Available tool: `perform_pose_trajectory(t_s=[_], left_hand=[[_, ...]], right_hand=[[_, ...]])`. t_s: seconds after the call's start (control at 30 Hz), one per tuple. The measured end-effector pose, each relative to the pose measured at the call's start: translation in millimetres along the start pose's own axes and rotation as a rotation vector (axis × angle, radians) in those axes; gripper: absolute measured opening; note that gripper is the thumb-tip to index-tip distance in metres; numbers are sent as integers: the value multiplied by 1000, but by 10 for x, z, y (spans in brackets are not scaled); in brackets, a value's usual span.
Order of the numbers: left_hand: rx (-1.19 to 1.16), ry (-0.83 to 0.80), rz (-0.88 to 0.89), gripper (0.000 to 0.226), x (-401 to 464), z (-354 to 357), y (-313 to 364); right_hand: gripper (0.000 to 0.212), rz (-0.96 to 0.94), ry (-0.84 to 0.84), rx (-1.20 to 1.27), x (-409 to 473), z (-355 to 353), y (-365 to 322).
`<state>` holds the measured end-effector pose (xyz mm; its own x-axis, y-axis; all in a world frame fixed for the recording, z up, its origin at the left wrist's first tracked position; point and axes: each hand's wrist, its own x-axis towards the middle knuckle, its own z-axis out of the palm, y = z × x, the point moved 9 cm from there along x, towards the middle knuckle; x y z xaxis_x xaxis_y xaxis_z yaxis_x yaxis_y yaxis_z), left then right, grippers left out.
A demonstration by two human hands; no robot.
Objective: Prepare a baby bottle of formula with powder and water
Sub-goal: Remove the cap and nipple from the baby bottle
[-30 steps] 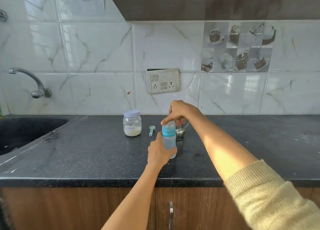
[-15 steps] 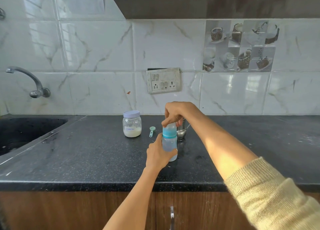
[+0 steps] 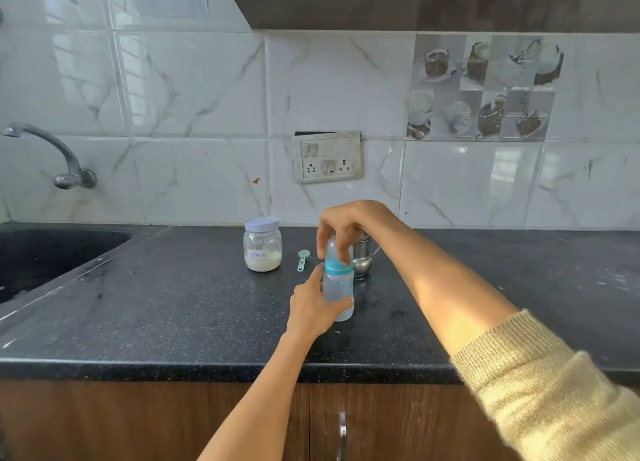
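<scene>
My left hand wraps the bottle low on its body, pinning it upright on the worktop so it can't spin. My right hand comes down from above, fingers curled round the clear cap and reaching the teal ring, probably to get the top off for filling. The jar stands closed behind, its label reading something like "Formula". The scoop lies beside it, and a steel cup sits just behind the bottle, all within easy reach.
</scene>
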<state>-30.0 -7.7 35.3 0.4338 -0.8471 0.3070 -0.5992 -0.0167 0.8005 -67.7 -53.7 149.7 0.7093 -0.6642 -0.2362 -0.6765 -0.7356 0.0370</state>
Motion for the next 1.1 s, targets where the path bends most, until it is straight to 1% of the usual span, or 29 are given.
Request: perform_pose_trajectory(t_s=[0.07, 0.1, 0.13, 0.17, 0.23, 0.27, 0.3, 0.33, 0.43, 0.47, 0.57, 0.63, 0.67, 0.7, 0.73, 0.83, 0.93, 1.1], left_hand=[[-3, -1, -2, 72, -3, 0, 2], [0, 4, 0, 73, 3, -4, 2], [0, 3, -4, 73, 6, -4, -2], [2, 4, -2, 74, 6, -2, -1], [6, 4, 5, 74, 5, 0, 9], [8, 5, 4, 74, 4, -1, 10], [11, 9, 8, 73, 10, 0, 12], [12, 8, 6, 73, 6, -2, 14], [20, 4, 3, 75, 7, -6, 15], [19, 1, -2, 76, 4, -4, 12], [12, 1, -13, 80, 2, -6, 3], [7, 3, -11, 81, 4, -9, 5], [7, 1, -11, 80, -1, -11, 8], [7, 3, -8, 78, -1, -12, 10], [6, 6, -8, 77, -3, -15, 7], [4, 12, -2, 75, -2, -20, 10], [-2, 16, 7, 77, 1, -24, 13], [-20, 6, 16, 77, -14, -30, 20]], right_hand=[[41, -57, -43, 30, -53, 64, -40], [40, -91, -56, 97, -92, 78, -51], [39, -117, -41, 173, -137, 60, -51], [42, -116, 9, 232, -160, 14, -22], [58, -16, 143, 263, -158, -97, 137], [65, 56, 173, 246, -152, -106, 211], [66, 108, 173, 217, -139, -85, 257], [61, 129, 157, 194, -124, -55, 264], [26, 50, 92, 191, -126, -3, 148], [23, 16, 67, 185, -148, -1, 101], [30, -17, 20, 163, -225, 3, 2], [44, 8, 54, 121, -213, -9, 8], [53, 46, 64, 86, -204, -1, 43], [57, 84, 61, 60, -186, 19, 86], [55, 98, 53, 64, -159, 42, 112], [34, 22, 52, 161, -106, 52, 98], [38, -33, 50, 195, -164, 14, 90], [40, -59, 117, 144, -214, -158, 143]])
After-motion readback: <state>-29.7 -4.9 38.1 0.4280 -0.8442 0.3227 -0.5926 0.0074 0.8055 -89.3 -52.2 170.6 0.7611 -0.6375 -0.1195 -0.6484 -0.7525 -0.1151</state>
